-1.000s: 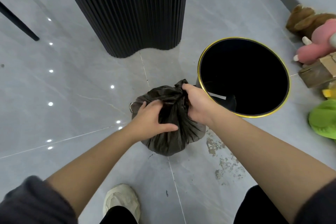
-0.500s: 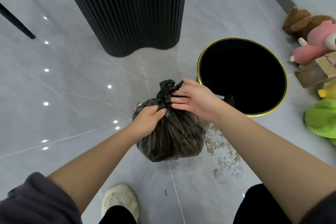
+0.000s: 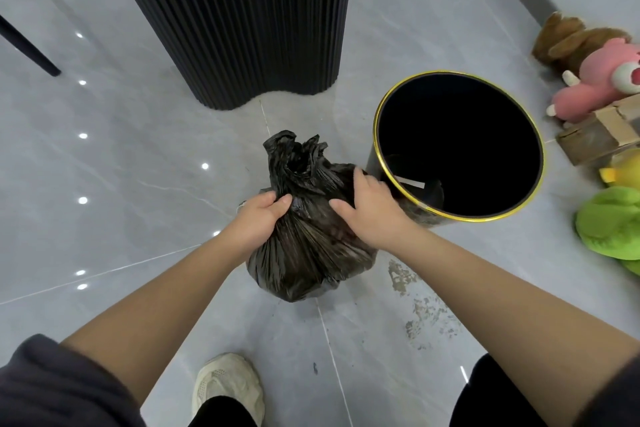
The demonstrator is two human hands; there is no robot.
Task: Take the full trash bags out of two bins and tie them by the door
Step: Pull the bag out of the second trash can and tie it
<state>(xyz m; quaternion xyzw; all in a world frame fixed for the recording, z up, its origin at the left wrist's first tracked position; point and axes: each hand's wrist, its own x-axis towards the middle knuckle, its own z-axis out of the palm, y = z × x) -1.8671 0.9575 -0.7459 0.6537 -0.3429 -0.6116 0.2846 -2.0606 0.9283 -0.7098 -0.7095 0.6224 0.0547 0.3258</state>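
1. Tying step, judged: black trash bag (image 3: 311, 253) stands on the floor between both hands, out of its bin, with the neck gathered upright and no knot visible.
2. Left hand (image 3: 258, 218) pinches the base of the neck. Right hand (image 3: 370, 208) lies flat on the bag's shoulder, fingers loose, gripping nothing.
3. Next move calls for the right hand to take the loose neck just beyond it.
4. Gold-rimmed bin (image 3: 446, 73) crowds the outer side of the right hand. Fluted column (image 3: 242, 28) stands beyond both hands. Open tile lies outside the left hand.
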